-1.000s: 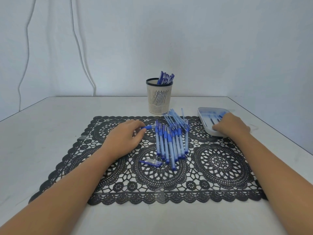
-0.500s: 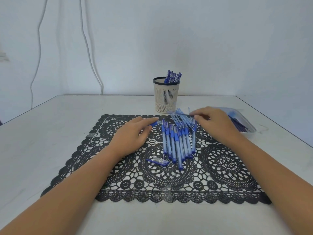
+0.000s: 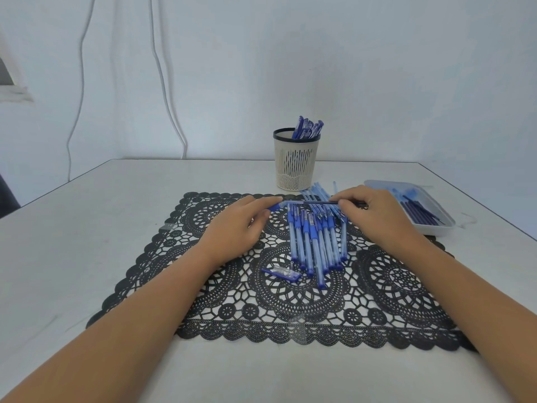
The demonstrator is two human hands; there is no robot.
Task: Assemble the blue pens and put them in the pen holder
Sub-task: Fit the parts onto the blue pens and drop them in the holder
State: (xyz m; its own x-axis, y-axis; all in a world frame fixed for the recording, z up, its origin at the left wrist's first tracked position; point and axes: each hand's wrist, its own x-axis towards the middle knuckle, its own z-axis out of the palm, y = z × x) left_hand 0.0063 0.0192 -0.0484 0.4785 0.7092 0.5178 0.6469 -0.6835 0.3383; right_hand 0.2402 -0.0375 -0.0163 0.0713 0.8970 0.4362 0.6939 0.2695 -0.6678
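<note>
Pen barrel pinched by left hand; right hand pinches refill.

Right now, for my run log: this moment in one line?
left hand: grips barrel | right hand: pinches refill at barrel | holder: pens inside

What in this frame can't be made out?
Head view only:
Blue pens in the beige slotted pen holder: lower parts behind its wall; count unclear.
Thin dark refill: right part covered by the right hand.
White plastic tray: parts inside too blurred to count.
</note>
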